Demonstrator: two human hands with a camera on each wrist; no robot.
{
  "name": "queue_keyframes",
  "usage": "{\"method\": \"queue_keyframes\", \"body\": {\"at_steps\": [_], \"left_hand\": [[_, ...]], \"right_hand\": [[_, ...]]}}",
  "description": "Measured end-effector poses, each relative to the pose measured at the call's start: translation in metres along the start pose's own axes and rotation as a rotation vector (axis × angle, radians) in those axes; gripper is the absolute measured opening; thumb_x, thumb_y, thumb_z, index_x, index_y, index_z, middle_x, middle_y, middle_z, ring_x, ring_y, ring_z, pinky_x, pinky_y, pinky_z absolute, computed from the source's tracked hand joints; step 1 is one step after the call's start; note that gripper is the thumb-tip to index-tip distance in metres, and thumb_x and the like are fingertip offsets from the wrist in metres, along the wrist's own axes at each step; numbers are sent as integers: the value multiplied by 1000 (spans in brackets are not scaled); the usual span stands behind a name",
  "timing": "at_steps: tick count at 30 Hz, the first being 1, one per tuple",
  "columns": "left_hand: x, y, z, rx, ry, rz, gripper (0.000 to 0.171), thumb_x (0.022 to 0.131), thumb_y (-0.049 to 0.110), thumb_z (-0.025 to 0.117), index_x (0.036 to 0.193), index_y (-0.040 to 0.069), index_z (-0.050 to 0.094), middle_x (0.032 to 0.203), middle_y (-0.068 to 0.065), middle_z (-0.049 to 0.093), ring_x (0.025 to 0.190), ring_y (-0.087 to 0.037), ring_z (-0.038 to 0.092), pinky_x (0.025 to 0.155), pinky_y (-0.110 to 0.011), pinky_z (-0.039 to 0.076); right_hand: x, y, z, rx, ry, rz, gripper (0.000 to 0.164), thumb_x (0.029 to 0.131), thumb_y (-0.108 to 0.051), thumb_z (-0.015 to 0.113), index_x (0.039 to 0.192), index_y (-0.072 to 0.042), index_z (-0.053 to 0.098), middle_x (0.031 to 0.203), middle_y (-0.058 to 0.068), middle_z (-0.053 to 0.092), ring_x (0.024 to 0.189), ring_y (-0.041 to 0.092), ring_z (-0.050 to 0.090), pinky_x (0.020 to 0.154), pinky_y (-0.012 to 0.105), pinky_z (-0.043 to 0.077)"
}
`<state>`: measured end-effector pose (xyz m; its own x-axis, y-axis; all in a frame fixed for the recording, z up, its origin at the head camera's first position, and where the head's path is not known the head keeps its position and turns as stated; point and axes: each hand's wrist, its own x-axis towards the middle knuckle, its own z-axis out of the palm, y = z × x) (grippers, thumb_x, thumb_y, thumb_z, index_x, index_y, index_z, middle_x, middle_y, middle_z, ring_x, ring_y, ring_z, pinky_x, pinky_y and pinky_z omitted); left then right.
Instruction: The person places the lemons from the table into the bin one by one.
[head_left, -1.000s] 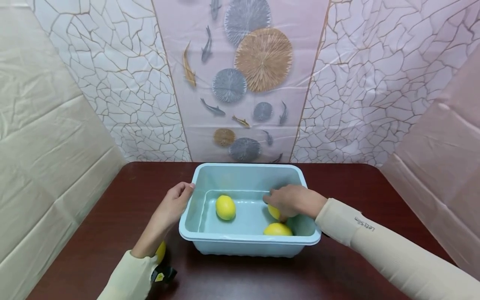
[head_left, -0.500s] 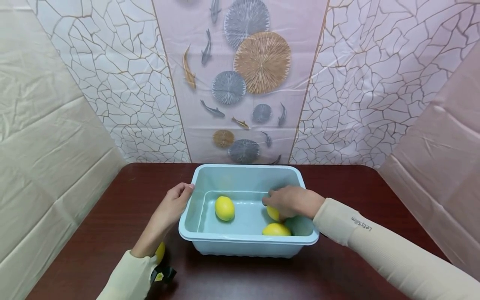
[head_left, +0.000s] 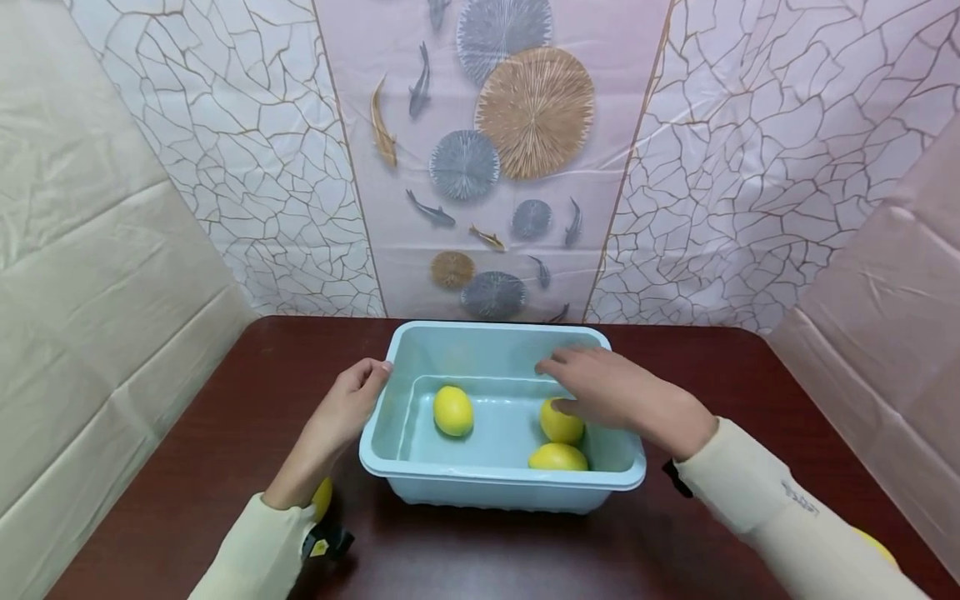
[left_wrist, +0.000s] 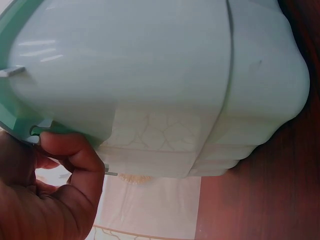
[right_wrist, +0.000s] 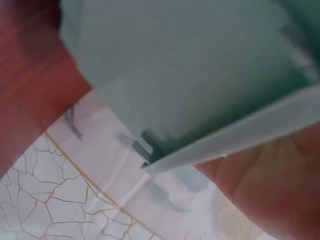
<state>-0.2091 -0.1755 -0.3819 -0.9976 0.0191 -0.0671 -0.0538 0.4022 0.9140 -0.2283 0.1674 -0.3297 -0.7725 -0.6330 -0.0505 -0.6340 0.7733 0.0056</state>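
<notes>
A light blue plastic tub point(head_left: 502, 476) stands on the table with three lemons inside. One lemon point(head_left: 453, 411) lies left of the middle; a second lemon point(head_left: 564, 425) and a third lemon point(head_left: 558, 457) sit close together at the right. My left hand point(head_left: 347, 410) grips the tub's left rim, its thumb curled over the edge in the left wrist view. Over the tub's right side, my right hand point(head_left: 621, 392) holds nothing, its fingers spread and loosely bent above the second lemon. In the right wrist view the palm point(right_wrist: 272, 175) shows past the tub's rim, blurred.
Part of another lemon point(head_left: 322, 498) shows beside my left wrist on the dark red table point(head_left: 480, 558). At the far right a yellow lemon-like thing point(head_left: 876, 546) peeks out behind my right sleeve. Patterned sheets point(head_left: 480, 167) hang behind and beside the table.
My right hand has let go of the second lemon, lifting up and to the right off it. That lemon now rests in the tub. The left hand keeps its grip on the rim.
</notes>
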Motion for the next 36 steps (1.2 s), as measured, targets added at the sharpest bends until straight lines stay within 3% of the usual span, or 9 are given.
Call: {"method": "queue_keyframes", "body": {"at_steps": [4, 9, 15, 21, 28, 36], "left_hand": [[-1, 2, 0, 2, -4, -5, 43, 114, 37, 45, 127, -2, 59, 107, -20, 63, 84, -23, 65, 69, -30, 58], [-3, 1, 1, 6, -2, -2, 42, 115, 36, 45, 126, -2, 59, 103, -18, 63, 81, -21, 64, 68, -29, 58], [-1, 0, 2, -8, -8, 17, 40, 115, 33, 45, 124, -3, 59, 100, -17, 62, 80, -20, 63, 68, -28, 57], [-2, 1, 0, -1, -9, 12, 42, 115, 35, 45, 126, -2, 59, 103, -18, 63, 82, -20, 64, 69, -28, 57], [-2, -2, -1, -4, -6, 21, 40, 115, 33, 45, 125, -3, 59, 100, -16, 62, 81, -20, 64, 68, -28, 57], [-2, -1, -2, -6, -13, 20, 42, 115, 36, 45, 126, -2, 59, 103, -18, 63, 83, -21, 64, 69, -28, 57]], "right_hand": [[-14, -1, 2, 39, 244, 26, 35, 96, -18, 78, 128, -7, 69, 128, 13, 65, 118, 34, 60, 96, 53, 51], [-24, -6, 7, 169, 398, 135, 32, 98, -18, 76, 126, -5, 69, 129, 15, 62, 119, 37, 56, 97, 56, 49], [-32, -6, 8, 392, 445, 312, 32, 100, -16, 72, 129, -2, 66, 133, 20, 58, 126, 40, 52, 104, 60, 47], [-32, 0, 9, 493, 506, 422, 34, 104, -17, 65, 134, 1, 64, 134, 23, 58, 116, 40, 57, 97, 58, 50], [-28, 10, 17, 611, 586, 505, 36, 108, -14, 57, 140, 3, 58, 131, 25, 60, 117, 41, 61, 95, 57, 53], [-31, 21, 21, 686, 553, 575, 46, 109, -23, 55, 148, 1, 50, 134, 27, 61, 120, 43, 60, 98, 59, 52]]}}
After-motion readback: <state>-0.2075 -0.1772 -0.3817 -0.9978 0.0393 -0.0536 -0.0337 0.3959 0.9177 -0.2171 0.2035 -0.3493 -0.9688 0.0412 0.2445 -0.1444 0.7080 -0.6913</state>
